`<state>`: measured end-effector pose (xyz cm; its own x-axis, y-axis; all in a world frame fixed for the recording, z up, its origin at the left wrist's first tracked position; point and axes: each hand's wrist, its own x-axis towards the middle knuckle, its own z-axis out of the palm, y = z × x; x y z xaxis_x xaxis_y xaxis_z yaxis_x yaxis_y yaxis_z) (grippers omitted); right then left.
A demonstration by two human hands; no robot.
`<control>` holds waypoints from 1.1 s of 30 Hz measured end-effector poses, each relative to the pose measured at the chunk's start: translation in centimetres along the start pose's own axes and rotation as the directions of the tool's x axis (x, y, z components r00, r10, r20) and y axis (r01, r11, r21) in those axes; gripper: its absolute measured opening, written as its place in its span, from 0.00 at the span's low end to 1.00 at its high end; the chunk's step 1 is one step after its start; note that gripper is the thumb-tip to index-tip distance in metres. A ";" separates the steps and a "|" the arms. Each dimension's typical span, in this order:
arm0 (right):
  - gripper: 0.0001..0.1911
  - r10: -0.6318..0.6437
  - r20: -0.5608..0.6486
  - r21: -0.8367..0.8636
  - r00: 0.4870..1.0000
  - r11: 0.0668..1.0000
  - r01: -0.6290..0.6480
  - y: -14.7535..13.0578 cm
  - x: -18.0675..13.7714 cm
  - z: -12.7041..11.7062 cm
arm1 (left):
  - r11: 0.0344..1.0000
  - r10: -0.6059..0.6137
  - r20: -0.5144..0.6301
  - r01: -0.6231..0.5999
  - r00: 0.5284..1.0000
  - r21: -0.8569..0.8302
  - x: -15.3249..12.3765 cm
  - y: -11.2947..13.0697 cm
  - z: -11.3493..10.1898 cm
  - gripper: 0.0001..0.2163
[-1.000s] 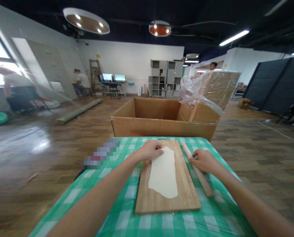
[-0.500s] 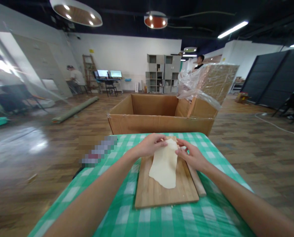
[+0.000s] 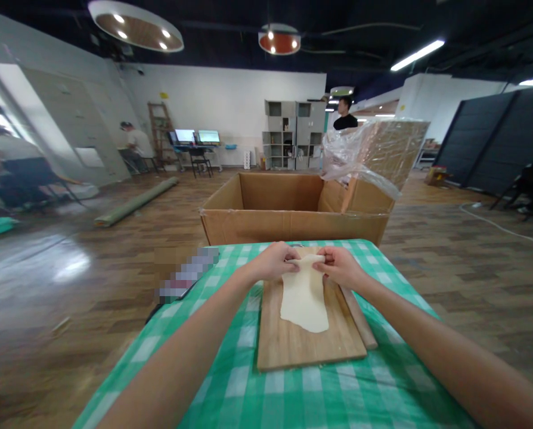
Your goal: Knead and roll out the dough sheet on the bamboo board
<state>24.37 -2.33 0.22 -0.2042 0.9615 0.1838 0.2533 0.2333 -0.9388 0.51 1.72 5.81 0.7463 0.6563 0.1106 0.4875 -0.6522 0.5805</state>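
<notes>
A thin, pale sheet of dough [image 3: 304, 301] lies on a wooden cutting board [image 3: 311, 350], its far edge lifted between my two hands. My left hand [image 3: 276, 261] pinches the far left corner of the dough. Opposite it, my right hand [image 3: 340, 266] pinches the far right corner. The near end of the sheet rests flat on the wood, with an uneven edge. Along the board's right side lies a wooden rolling pin [image 3: 359, 319], partly hidden by my right hand and forearm.
A green-and-white checked tablecloth [image 3: 231, 381] covers the table. Beyond it stands a large open cardboard box [image 3: 288, 226] with plastic-wrapped cardboard at its right. A blurred-out flat object [image 3: 188, 274] sits at the table's left edge. Several people are in the background.
My right hand has closed on the dough's far right corner. The far edge is now raised and stretched between both hands. The view has shifted slightly.
</notes>
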 end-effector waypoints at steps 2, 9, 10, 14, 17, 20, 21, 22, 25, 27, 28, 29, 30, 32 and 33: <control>0.14 -0.040 0.002 -0.067 0.999 0.997 0.040 -0.6 -0.2 0.2 | 1.000 -0.002 0.006 0.001 1.000 0.030 -0.3 0.1 -0.4 0.04; 0.09 -0.231 0.196 -0.475 0.953 0.828 0.298 -2.6 -1.9 0.2 | 0.995 0.015 0.108 -0.025 0.994 0.094 -0.8 1.8 -0.7 0.06; 0.08 -0.244 0.218 -0.486 0.945 0.812 0.322 -2.8 -1.9 0.3 | 0.993 0.025 0.134 -0.040 0.991 0.109 -0.8 2.0 -0.7 0.06; 0.08 -0.267 0.387 -0.471 0.882 0.765 0.438 -3.9 -1.8 0.4 | 0.990 0.042 0.256 -0.074 0.966 0.118 -1.2 2.3 -1.3 0.07; 0.10 -0.246 0.506 -0.429 0.827 0.760 0.489 -5.3 -2.1 0.2 | 0.999 0.042 0.349 -0.037 0.936 -0.023 -1.7 2.1 -2.0 0.12; 0.09 -0.214 0.572 -0.412 0.792 0.760 0.503 -6.3 -2.6 0.1 | 0.987 0.042 0.441 0.032 0.896 -0.158 -1.9 1.6 -2.6 0.16; 0.08 -0.201 0.587 -0.419 0.784 0.754 0.506 -6.5 -2.7 0.1 | 0.980 0.032 0.457 0.063 0.889 -0.190 -1.9 1.4 -2.7 0.16; 0.08 -0.189 0.599 -0.427 0.778 0.746 0.510 -6.6 -2.9 0.2 | 0.973 0.016 0.458 0.093 0.889 -0.213 -1.8 1.2 -2.7 0.16; 0.08 -0.168 0.624 -0.441 0.763 0.731 0.521 -6.5 -3.1 0.5 | 0.965 -0.044 0.397 0.142 0.917 -0.220 -1.4 0.3 -2.2 0.11; 0.09 -0.161 0.642 -0.430 0.750 0.734 0.525 -6.3 -3.1 0.6 | 0.969 -0.073 0.354 0.150 0.932 -0.195 -1.0 -0.2 -1.7 0.10; 0.10 -0.157 0.652 -0.423 0.742 0.737 0.528 -6.2 -3.0 0.6 | 0.971 -0.082 0.349 0.154 0.933 -0.183 -0.9 -0.4 -1.4 0.11; 0.10 -0.154 0.662 -0.417 0.734 0.738 0.531 -6.2 -3.0 0.6 | 0.972 -0.089 0.350 0.158 0.932 -0.175 -0.8 -0.5 -1.1 0.11; 0.11 -0.151 0.672 -0.415 0.726 0.735 0.536 -6.1 -3.0 0.6 | 0.973 -0.093 0.356 0.161 0.930 -0.166 -0.7 -0.5 -0.9 0.11; 0.12 -0.139 0.689 -0.417 0.711 0.727 0.546 -6.1 -2.9 0.4 | 0.977 -0.091 0.378 0.155 0.921 -0.144 -0.6 -0.5 -0.4 0.11; 0.12 -0.132 0.693 -0.418 0.708 0.727 0.545 -6.1 -2.9 0.3 | 0.980 -0.087 0.387 0.149 0.918 -0.132 -0.6 -0.4 -0.2 0.11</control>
<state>23.08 -6.60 5.35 -0.8338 0.5496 0.0523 0.4682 0.7541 -0.4605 -0.22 1.71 5.70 0.8180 0.5123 -0.2616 0.5290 -0.4914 0.6919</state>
